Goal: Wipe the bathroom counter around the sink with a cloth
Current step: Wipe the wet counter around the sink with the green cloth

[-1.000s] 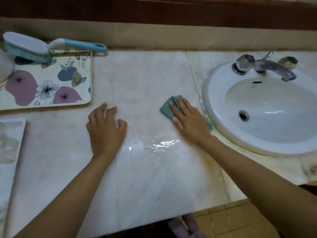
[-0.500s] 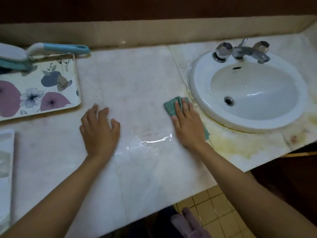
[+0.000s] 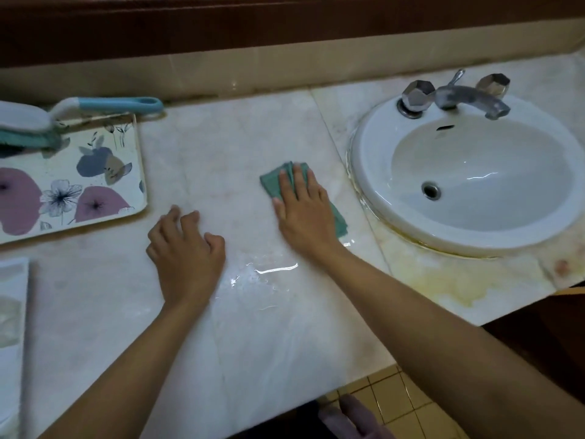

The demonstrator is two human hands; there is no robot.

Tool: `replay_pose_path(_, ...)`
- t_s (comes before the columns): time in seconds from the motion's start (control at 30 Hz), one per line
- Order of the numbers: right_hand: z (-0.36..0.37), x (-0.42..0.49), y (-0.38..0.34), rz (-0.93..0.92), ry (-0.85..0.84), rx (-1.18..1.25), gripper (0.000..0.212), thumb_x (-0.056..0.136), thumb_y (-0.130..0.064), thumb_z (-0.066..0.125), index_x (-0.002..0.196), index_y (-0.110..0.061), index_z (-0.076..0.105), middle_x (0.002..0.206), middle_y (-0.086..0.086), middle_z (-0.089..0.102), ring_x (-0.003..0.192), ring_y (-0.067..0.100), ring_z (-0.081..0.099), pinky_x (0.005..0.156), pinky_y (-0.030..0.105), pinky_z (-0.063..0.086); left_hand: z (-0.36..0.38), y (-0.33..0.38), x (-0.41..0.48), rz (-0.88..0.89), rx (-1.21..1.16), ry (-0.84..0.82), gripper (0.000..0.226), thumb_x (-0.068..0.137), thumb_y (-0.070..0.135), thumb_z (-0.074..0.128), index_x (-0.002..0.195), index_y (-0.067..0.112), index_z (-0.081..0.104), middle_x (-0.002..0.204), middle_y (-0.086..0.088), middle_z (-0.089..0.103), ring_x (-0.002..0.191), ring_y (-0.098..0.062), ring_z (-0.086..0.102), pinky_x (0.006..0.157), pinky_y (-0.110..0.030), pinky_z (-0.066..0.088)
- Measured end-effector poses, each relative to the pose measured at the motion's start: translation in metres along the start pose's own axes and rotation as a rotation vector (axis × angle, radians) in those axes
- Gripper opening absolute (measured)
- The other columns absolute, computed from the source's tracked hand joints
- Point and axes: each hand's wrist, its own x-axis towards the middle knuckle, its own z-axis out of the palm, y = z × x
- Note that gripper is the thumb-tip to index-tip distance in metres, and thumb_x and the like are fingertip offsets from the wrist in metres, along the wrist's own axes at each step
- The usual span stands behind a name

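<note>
The green cloth (image 3: 273, 182), folded and rumpled, lies flat under the right hand (image 3: 304, 210), pressed by spread fingers; left hand (image 3: 186, 255) rests loosely curled, empty.

Both forearms and hands (image 3: 186, 251) are bare, with no sleeves.

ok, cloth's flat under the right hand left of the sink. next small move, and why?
Probably drag the green cloth back toward the front edge with the right hand, through the wet glare patch on the counter. That water sits just behind the wrist, not yet wiped. The left hand is only braced on the counter and clear of that path.
</note>
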Motion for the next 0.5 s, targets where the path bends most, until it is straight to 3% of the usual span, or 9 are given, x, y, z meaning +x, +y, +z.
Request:
replay_pose_path(0.13,-0.011,0.073,0.020,-0.087,-0.035,-0.006,0.058,0.101,-0.044,0.021,0.154,-0.021,0.013,0.162,0.003,0.006,0.148,0.022,0.003,0.117,0.041,0.009,0.002,-0.002,0.001,-0.026,-0.019,-0.008,0.044,0.081,0.023,0.050,0.123,0.012,0.058,0.142,-0.012,0.044,0.126,-0.038,0.035,0.099,-0.051,0.033)
replay_pose_path(0.27,-0.023,0.111,0.060,-0.024,-0.039,-0.029,0.059,0.101,-0.044,0.017,0.154,-0.020,0.007,0.162,0.004,0.002,0.148,0.023,0.001,0.119,0.043,0.008,0.002,-0.002,0.000,-0.033,-0.026,-0.003,0.041,0.084,0.021,0.055,0.125,0.014,0.058,0.142,-0.009,0.043,0.127,-0.035,0.034,0.101,-0.049,0.032)
replay_pose_path(0.5,-0.016,0.011,0.056,-0.025,0.001,-0.031,0.057,0.102,-0.041,0.021,0.154,-0.021,0.013,0.162,0.002,0.004,0.149,0.023,0.003,0.116,0.042,0.014,0.000,-0.004,0.000,-0.033,-0.058,-0.006,0.047,0.080,0.030,0.047,0.123,0.014,0.059,0.141,-0.009,0.045,0.125,-0.035,0.037,0.099,-0.049,0.034)
